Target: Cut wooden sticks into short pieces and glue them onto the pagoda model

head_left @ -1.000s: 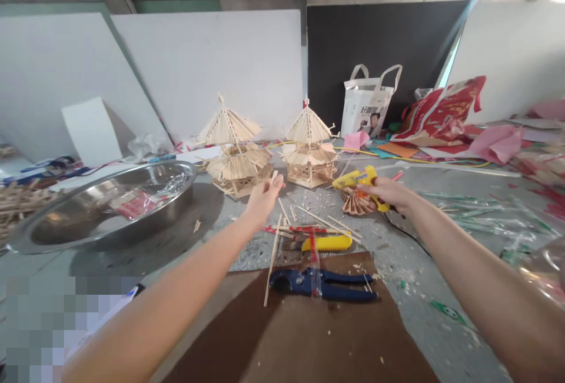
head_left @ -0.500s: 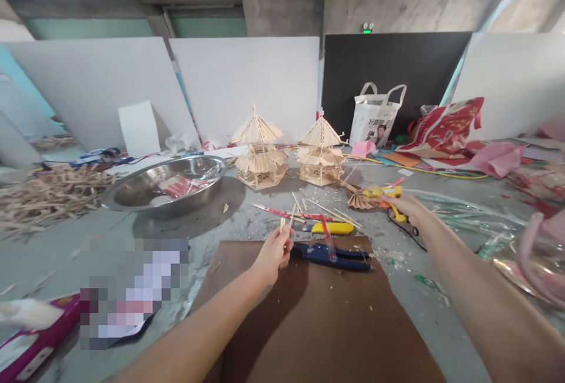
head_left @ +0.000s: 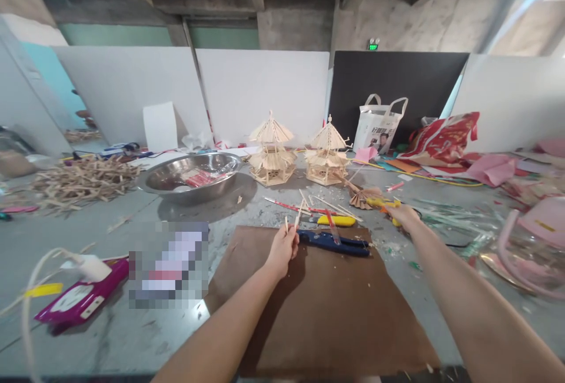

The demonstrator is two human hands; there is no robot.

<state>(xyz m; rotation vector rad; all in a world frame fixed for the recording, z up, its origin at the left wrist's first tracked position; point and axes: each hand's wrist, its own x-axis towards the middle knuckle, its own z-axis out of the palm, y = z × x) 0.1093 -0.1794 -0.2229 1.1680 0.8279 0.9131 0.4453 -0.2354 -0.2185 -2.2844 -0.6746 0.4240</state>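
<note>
My left hand (head_left: 283,249) is closed on thin wooden sticks (head_left: 298,216), held upright over the far edge of a brown board (head_left: 326,306). Just right of it lie blue cutters (head_left: 338,242) and a yellow-handled tool (head_left: 336,220). My right hand (head_left: 404,216) is stretched out to the right and grips a yellow glue gun (head_left: 382,202), next to a small folded paper fan (head_left: 361,198). Two stick-built pagoda models (head_left: 272,150) (head_left: 327,152) stand further back on the grey table.
A steel basin (head_left: 190,177) sits left of the models. A heap of wooden sticks (head_left: 79,180) lies at far left. A magenta box (head_left: 79,298) with a white cable is at near left. A tote bag (head_left: 378,124), red bag (head_left: 441,133) and pink papers crowd the right.
My left hand has drawn back from near the models to the board's far edge, now holding sticks. My right hand lowered the glue gun toward the table. The camera tilted back.
</note>
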